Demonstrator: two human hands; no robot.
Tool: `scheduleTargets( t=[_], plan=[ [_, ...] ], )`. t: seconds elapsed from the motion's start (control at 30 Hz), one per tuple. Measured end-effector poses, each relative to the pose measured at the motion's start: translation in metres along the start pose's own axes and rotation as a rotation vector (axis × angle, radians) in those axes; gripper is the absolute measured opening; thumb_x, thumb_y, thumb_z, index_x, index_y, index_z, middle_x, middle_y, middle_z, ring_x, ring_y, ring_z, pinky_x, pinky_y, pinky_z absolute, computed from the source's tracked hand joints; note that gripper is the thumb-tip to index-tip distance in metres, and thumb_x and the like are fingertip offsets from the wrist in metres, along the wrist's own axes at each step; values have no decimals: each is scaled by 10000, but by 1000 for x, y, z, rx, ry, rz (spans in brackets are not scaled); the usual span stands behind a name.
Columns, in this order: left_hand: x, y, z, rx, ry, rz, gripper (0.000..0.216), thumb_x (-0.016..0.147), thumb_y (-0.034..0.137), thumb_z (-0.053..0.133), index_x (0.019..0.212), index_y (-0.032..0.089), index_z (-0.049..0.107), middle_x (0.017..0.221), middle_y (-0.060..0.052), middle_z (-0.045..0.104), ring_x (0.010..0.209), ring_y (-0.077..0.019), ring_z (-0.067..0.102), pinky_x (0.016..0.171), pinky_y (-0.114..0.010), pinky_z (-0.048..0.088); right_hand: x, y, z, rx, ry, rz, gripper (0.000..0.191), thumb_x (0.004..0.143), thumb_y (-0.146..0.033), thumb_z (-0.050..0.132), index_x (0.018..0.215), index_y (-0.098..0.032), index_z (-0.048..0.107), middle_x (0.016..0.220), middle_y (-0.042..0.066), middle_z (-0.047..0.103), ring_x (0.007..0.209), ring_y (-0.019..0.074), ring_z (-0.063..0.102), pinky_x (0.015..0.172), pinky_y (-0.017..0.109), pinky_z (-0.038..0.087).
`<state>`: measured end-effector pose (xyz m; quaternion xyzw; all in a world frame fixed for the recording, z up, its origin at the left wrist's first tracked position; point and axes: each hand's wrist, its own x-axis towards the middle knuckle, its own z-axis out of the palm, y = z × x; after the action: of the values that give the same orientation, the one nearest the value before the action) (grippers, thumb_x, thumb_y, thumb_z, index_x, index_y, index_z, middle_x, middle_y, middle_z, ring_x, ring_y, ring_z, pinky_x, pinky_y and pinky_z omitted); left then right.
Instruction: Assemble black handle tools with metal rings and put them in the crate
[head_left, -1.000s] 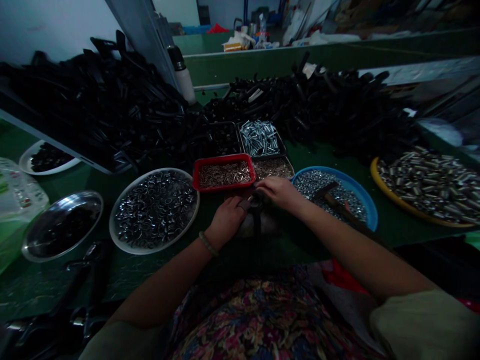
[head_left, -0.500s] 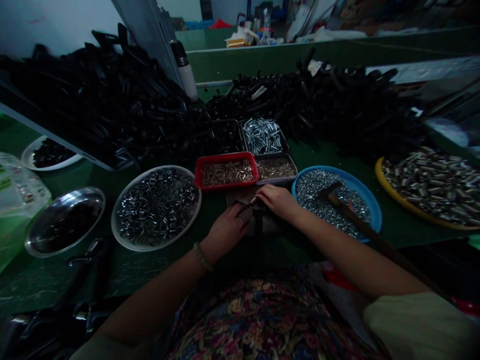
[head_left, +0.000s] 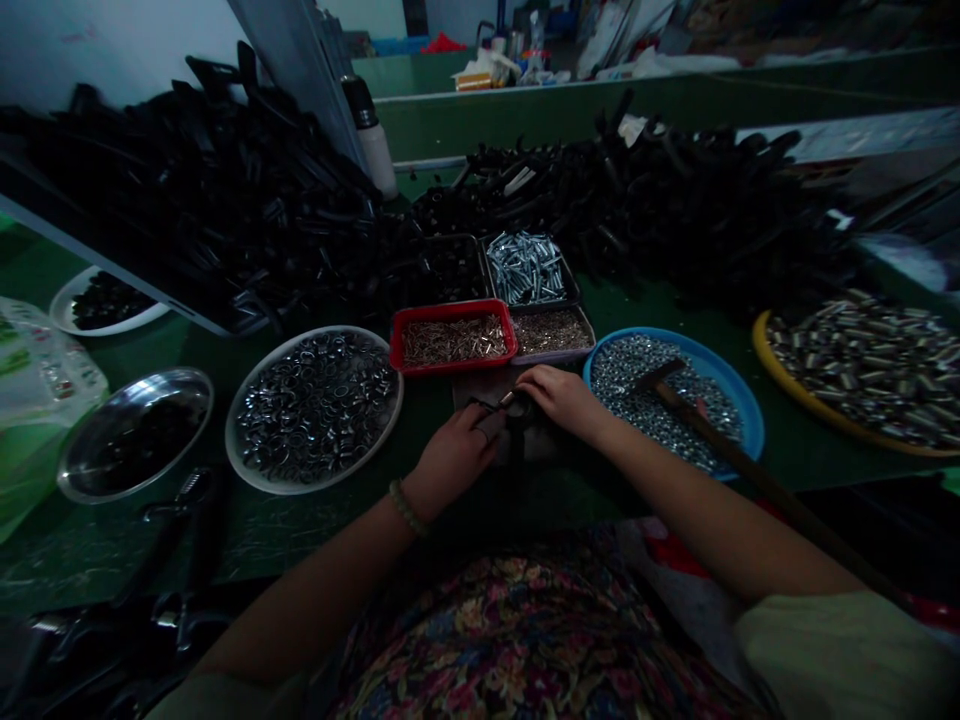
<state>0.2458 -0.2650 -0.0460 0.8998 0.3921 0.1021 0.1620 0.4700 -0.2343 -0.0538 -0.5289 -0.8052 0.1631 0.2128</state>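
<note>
My left hand [head_left: 454, 455] is closed around a dark metal part [head_left: 516, 425] that stands on a small block on the green table. My right hand [head_left: 559, 398] pinches something small at the top of that same part; what it holds is too small to name. Both hands meet just in front of the red tray of brass pins [head_left: 452, 340]. A hammer [head_left: 701, 425] lies with its head in the blue bowl of small silver nuts [head_left: 739, 400], right beside my right forearm.
A white plate of metal rings [head_left: 315, 405] sits left of my hands, a steel bowl [head_left: 135, 432] further left. A yellow dish of silver cylinders [head_left: 862, 370] is at the right. Trays of screws [head_left: 525, 268] and large heaps of black parts [head_left: 225, 220] fill the back.
My hands have stayed on the dark part, with the right fingers shifting slightly on its top. The view has risen a little.
</note>
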Motion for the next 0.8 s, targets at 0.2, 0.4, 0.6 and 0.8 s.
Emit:
scheduleTargets(
  t=[0.2, 0.4, 0.6, 0.8],
  plan=[
    [0, 2, 2, 1, 20, 4, 366, 911, 249, 500, 1273, 210, 529, 1152, -78, 549, 1016, -215, 539, 914, -347, 493, 2, -1, 4, -36, 15, 11, 170, 950, -241, 467, 938, -177, 624, 943, 66, 676, 895, 192, 637, 800, 296, 471],
    [-1, 4, 1, 24, 15, -6, 374, 905, 248, 513, 1277, 210, 521, 1112, -78, 546, 983, -217, 547, 882, -354, 505, -1, -9, 4, -333, -35, -121, 183, 942, -158, 443, 944, -125, 623, 904, 99, 654, 811, 200, 623, 691, 281, 450],
    [-1, 6, 0, 22, 10, -14, 349, 908, 248, 510, 1255, 217, 533, 1150, -77, 542, 1009, -215, 544, 910, -353, 494, -5, -18, 6, -330, -69, -163, 262, 950, -174, 403, 1074, -98, 621, 1026, 150, 647, 933, 238, 618, 795, 336, 494],
    [-3, 8, -3, 30, -29, -65, 422, 900, 256, 521, 1320, 219, 489, 1146, -72, 543, 952, -195, 570, 861, -328, 515, -69, 23, -55, -411, 184, 201, 481, 964, -373, 381, 1341, -83, 456, 1223, 206, 585, 1137, 316, 551, 925, 468, 468]
  ],
)
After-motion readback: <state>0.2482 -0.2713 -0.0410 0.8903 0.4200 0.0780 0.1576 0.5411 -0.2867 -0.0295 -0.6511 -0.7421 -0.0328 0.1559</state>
